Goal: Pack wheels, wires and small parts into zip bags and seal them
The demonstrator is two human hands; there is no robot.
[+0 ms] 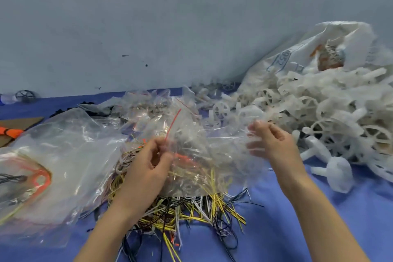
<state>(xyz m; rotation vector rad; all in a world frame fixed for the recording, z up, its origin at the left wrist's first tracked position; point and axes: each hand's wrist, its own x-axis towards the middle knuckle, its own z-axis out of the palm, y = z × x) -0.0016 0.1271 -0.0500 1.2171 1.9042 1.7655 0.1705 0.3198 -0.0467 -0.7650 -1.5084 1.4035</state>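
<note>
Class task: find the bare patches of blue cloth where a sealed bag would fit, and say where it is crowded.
Bare blue cloth shows between the wire pile and the right forearm, and at the near right below the white wheels. Crowded: the middle, under the zip bags, and the left, under a big clear bag.

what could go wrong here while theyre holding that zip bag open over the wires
1. The left hand and right hand hold a thin clear zip bag right above the wire pile; stiff wire ends may snag or puncture it.
2. Other clear bags lie just behind, so two could get picked up together.
3. The heap of white wheels looks loose and might slide toward the bag.
</note>
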